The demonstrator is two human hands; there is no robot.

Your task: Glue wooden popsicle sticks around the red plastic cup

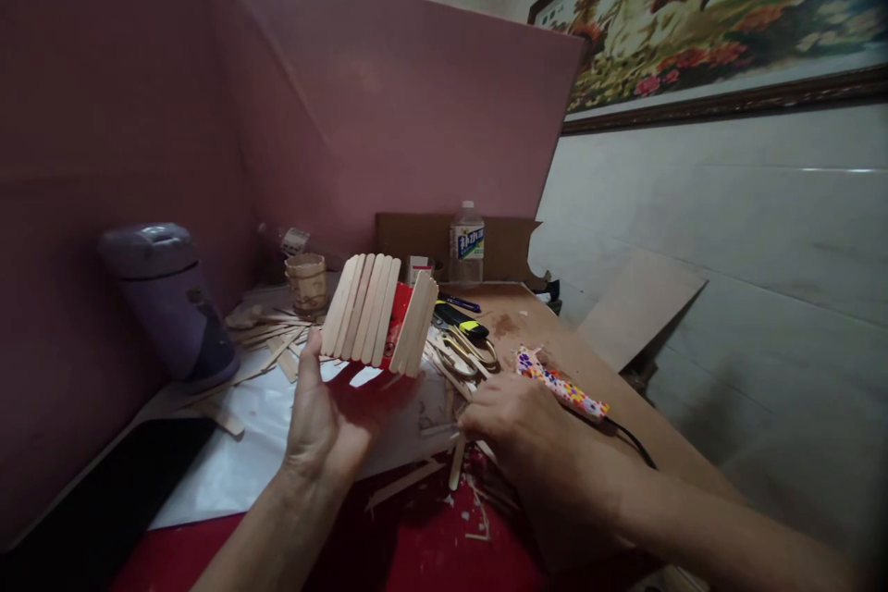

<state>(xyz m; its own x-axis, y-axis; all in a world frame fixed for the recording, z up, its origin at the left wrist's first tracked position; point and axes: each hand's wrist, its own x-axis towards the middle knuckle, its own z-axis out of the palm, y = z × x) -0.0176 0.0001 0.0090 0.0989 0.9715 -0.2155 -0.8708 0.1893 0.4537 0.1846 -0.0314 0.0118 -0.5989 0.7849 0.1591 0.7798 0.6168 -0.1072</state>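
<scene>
My left hand (323, 430) is wrapped around a red container (399, 314), raised above the table and tilted. Flat wooden craft sticks (364, 305) cover its facing side in a row, with a red strip showing between two groups of them. To the right, my right hand (503, 416) is low over loose sticks and scraps, its fingers pinched together. A single craft stick (456, 464) pokes out below those fingertips. Scissors (468, 353) and a black and yellow utility knife (463, 322) lie just behind this hand.
A flower-patterned corded tool (561, 388) lies on the brown board (624, 425) at right. Behind stand a plastic bottle (467, 245) and a small wooden bucket (306, 285). At left are a purple flask (173, 305), more loose sticks (267, 333) and a black flat object (117, 490).
</scene>
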